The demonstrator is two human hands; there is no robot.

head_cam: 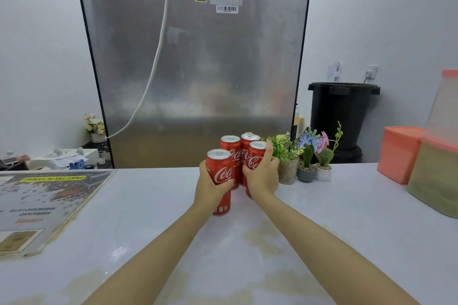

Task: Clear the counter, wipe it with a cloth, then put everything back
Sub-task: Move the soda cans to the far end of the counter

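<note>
A pale counter (pixel 347 218), marked with brownish stains near the front edge, is seen filling the lower half of the view. Behind it the bare steel back of a tall cabinet (pixel 198 69) is seen, with a white cable hanging down its left side. A black bin (pixel 342 111) is set to the cabinet's right, beyond the counter. A laminated menu sheet (pixel 44 200) is laid flat on the counter's left part. At the right edge an orange box (pixel 399 153) and an orange-lidded tub (pixel 436 178) are placed side by side.

Four red cola cans are clustered at the counter's far middle edge, all upright, long axes vertical, silver pull-tab tops up, white script facing the camera. The front-left can (pixel 219 173) is gripped by the left hand (pixel 210 188), fingers and thumb curled round its body; whether its base touches the counter cannot be told. The front-right can (pixel 256 156) is held by the right hand (pixel 262 178), thumb across its front and fingers wrapped behind. The back-left can (pixel 230 148) and back-right can (pixel 249 140) are left unheld, touching the front pair.

Just right of the cans, three small potted plants are lined up: a green plant (pixel 287 168), a blue-flowered plant (pixel 307 173) and a pink-flowered plant (pixel 323 173).
</note>
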